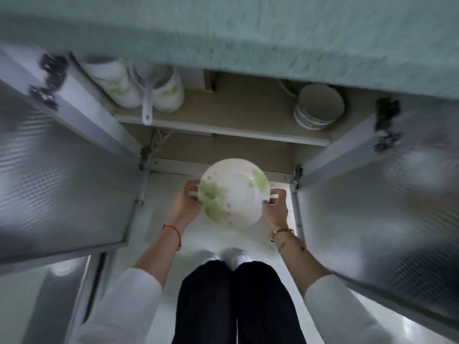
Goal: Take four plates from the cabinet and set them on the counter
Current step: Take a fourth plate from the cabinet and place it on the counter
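In front of the open cabinet (pixel 223 125), at far left, its frosted ribbed-glass left door (pixel 62 170) stands swung wide. On the upper shelf inside, towards the left, sit stacked white ceramic bowls with green leaf print (pixel 116 83), and a white plastic utensil handle (pixel 147 105) juts over the shelf edge just beside them. Below, the left hand (pixel 186 199), with a thin red string bracelet (pixel 172 230) on its wrist, has its fingers curled round the left handle of a white round ceramic dish with green leaf print (pixel 234 192). The dish is held in the air before the lower compartment, its underside turned up to the camera. The right hand (pixel 274 207), a gold bracelet (pixel 280 233) at the wrist, grips the opposite handle the same way. Further right on the upper shelf rests a stack of pale round plates (pixel 319 105), well apart from both hands. The matching right door (pixel 385 207) hangs open at far right. The pale green speckled counter (pixel 248 33) runs across the top.
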Demonstrator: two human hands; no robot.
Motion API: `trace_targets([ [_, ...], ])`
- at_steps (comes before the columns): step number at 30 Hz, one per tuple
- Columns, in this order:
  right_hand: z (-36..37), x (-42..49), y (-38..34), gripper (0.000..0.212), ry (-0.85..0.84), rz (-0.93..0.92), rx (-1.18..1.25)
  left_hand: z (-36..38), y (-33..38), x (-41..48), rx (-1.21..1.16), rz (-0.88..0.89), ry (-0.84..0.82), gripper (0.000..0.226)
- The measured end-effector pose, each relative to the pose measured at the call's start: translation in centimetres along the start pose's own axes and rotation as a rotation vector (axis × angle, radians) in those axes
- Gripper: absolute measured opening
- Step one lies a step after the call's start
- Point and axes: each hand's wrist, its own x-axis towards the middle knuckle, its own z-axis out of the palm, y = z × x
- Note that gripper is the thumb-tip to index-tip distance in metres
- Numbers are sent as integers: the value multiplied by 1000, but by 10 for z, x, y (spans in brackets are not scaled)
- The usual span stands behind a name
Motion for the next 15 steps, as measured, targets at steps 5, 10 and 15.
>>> trace_targets([
  [5, -60, -85, -46, 27, 14, 18, 69, -49, 64, -95, -40, 24, -72, 56],
  [10, -130, -161, -106, 29, 39, 3, 172, -89, 139, -175, -34, 116, -107, 54],
  [15, -206, -228, -158, 30, 125, -62, 275, -117, 220, -245, 5, 258, -132, 56],
])
